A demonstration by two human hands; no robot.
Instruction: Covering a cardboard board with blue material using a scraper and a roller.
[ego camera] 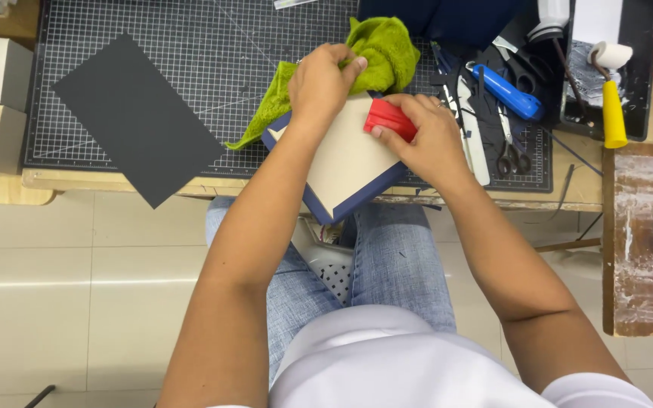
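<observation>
At the desk's near edge the box (pixel 345 162) lay tilted, one corner hanging toward six o'clock. The left hand (pixel 320 81) pressed it down at eleven o'clock, fingers curled together on the green cloth (pixel 378 53). The right hand (pixel 425 136), at three o'clock, pinched a red scraper (pixel 389 119) against it. Navy paper already edged the sides; the cream face was still bare. A dark sheet (pixel 136 117) waited at nine o'clock on the cutting mat (pixel 251 45).

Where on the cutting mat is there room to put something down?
The gridded grey cutting mat is bare between the dark grey card sheet and the green towel cloth. Right of the right hand it is crowded: black-handled scissors, blue-handled tool, yellow-handled paint roller.
</observation>
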